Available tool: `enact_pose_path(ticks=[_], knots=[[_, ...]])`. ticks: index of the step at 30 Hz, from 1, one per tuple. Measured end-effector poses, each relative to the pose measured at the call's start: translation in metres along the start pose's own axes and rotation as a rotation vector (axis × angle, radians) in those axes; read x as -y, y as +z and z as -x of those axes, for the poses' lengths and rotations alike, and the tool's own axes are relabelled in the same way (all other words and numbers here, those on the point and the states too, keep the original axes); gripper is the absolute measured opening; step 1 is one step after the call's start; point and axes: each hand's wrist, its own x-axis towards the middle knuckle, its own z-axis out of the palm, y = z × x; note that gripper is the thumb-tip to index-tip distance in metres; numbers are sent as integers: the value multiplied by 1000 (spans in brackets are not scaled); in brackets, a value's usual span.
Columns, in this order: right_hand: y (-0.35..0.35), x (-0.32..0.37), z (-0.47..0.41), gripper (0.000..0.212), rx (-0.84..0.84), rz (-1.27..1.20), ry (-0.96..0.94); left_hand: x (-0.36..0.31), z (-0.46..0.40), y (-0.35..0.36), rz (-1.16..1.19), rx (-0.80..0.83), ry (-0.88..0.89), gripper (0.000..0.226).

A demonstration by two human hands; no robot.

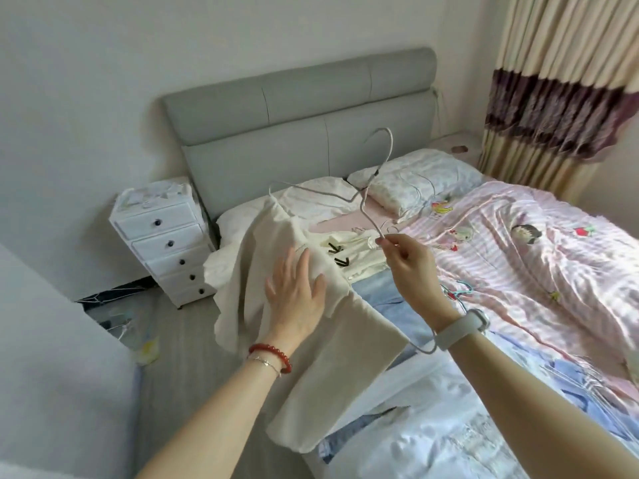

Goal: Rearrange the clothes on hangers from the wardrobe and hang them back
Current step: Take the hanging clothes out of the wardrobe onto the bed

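Cream garment (311,326) drapes from one hanger (366,202) shoulder; left hand (297,302) presses it, fingers flat, right hand (408,264) pinches the hanger. Next, seating the other shoulder.

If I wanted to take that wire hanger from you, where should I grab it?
Grab the hook, coming from above. It sticks up bare and free, while the right hand pinches the lower wire and the cream garment hangs off the hanger's far end. The hanger is thin, so curl your fingers round it.
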Motion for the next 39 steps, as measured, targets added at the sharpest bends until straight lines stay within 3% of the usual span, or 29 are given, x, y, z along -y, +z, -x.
enact_pose_path(ticks=[11,15,22,25,29,34,39], knots=[[-69,-261,-111,42,-212,282,490,-28,-80,209,-182,546,-83,58],[-77,-334,-124,27,-130,372,586,-15,-85,276,-265,665,-90,62],[-70,-421,-113,24,74,423,645,10,-87,332,-379,795,-116,65],[-64,-436,-97,38,193,530,725,14,-91,337,-356,843,-122,65],[-49,-413,-84,51,191,603,567,11,-96,329,-255,790,-103,59],[-15,-358,-60,58,256,665,279,15,-91,289,-281,505,-23,52],[15,-277,-26,53,360,629,138,43,-62,217,-271,263,3,50]])
